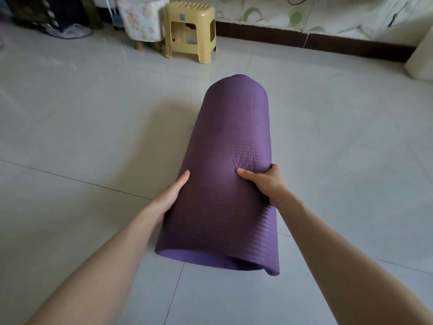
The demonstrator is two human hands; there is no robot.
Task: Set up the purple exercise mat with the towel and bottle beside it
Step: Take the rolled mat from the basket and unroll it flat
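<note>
A rolled purple exercise mat (225, 160) fills the middle of the head view, its long axis pointing away from me and its near open end low in the frame. My left hand (172, 193) is pressed flat against the roll's left side. My right hand (267, 181) grips the right side, thumb dug into the foam and fingers wrapped round the edge. The roll's far end appears to rest on the tiled floor (93, 127). No towel or bottle is in view.
A yellow plastic stool (191, 31) and a cloth-covered stool (143, 19) stand at the back. A bed with a patterned cover (304, 12) runs along the back right. Dark bags (46, 15) sit at the far left.
</note>
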